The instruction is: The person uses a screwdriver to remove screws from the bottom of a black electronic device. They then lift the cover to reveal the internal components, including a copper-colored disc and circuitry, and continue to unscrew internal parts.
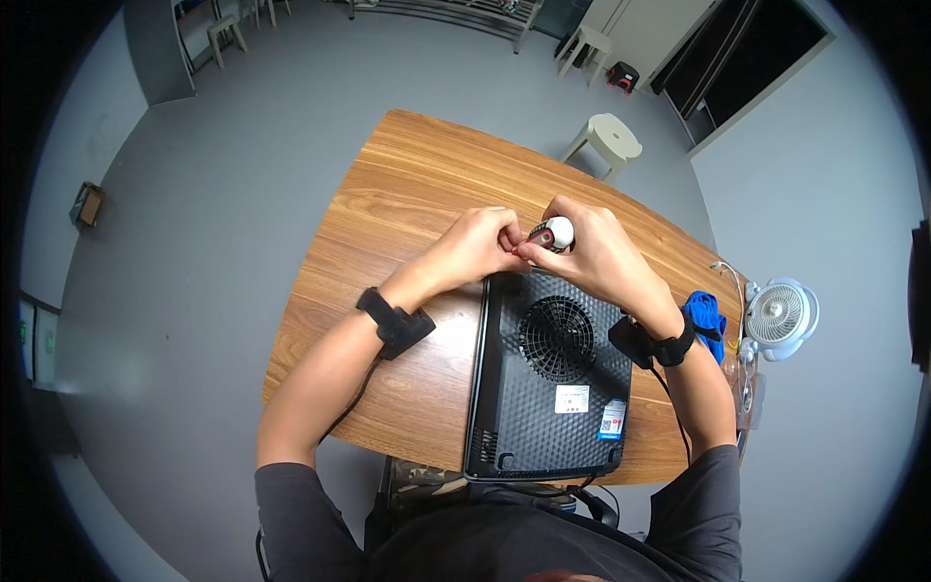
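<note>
A black appliance (524, 417) with a round fan grille (557, 339) lies bottom side up on the wooden table, like an upturned induction cooker. At its far edge my right hand (593, 242) is closed round a small hand tool (556, 234) with a rounded white end and a dark, red-edged body, perhaps an electric screwdriver. My left hand (481, 242) meets it there, thumb and fingers pinched together by a small red tip. What those left fingers hold is hidden. Both hands touch or nearly touch each other above the far end of the appliance.
The wooden table (378, 213) spreads under the work. At its right edge lie a blue cloth (704, 315) and some cables, beside a small white fan (779, 310). A pale stool (609, 139) stands beyond the table. Black straps with cables circle both my forearms.
</note>
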Demonstrator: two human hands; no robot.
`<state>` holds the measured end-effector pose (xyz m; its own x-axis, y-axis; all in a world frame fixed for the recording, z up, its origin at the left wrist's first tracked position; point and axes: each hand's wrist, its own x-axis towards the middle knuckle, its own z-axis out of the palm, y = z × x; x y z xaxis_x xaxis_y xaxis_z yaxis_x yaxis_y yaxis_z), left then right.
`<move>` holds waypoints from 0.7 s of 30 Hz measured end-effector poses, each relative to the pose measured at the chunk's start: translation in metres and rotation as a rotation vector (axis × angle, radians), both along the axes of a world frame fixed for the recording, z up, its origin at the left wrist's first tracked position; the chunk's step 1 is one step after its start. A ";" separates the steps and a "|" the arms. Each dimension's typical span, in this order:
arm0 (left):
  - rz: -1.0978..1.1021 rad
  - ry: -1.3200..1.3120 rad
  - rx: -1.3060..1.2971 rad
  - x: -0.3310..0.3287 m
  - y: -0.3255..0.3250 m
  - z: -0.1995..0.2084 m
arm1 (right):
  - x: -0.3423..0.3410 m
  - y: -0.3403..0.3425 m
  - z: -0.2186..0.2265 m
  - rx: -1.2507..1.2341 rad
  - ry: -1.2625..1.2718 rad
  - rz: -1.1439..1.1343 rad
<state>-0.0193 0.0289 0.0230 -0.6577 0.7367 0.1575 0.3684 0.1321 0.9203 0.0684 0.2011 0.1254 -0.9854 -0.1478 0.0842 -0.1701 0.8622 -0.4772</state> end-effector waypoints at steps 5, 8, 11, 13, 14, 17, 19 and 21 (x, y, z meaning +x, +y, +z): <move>-0.117 -0.110 -0.256 -0.024 -0.012 -0.018 | -0.003 -0.003 0.008 -0.018 -0.056 0.022; -0.054 -0.110 -0.415 -0.021 -0.006 -0.029 | -0.004 -0.006 0.007 0.002 -0.020 0.054; 0.005 -0.055 -0.450 -0.019 0.003 -0.048 | -0.006 -0.007 0.006 0.008 -0.011 0.061; 0.011 -0.046 -0.439 -0.019 0.005 -0.050 | -0.007 -0.007 0.005 0.002 -0.021 0.053; 0.014 -0.042 -0.433 -0.019 0.005 -0.052 | -0.007 -0.006 0.005 0.001 -0.023 0.049; 0.007 -0.085 -0.433 -0.014 0.005 -0.033 | -0.006 -0.004 0.003 0.017 -0.039 0.030; 0.013 -0.075 -0.462 -0.015 0.005 -0.034 | -0.006 -0.006 0.003 0.027 -0.044 0.027; 0.015 -0.064 -0.489 -0.015 0.007 -0.035 | -0.006 -0.008 0.004 0.030 -0.046 0.021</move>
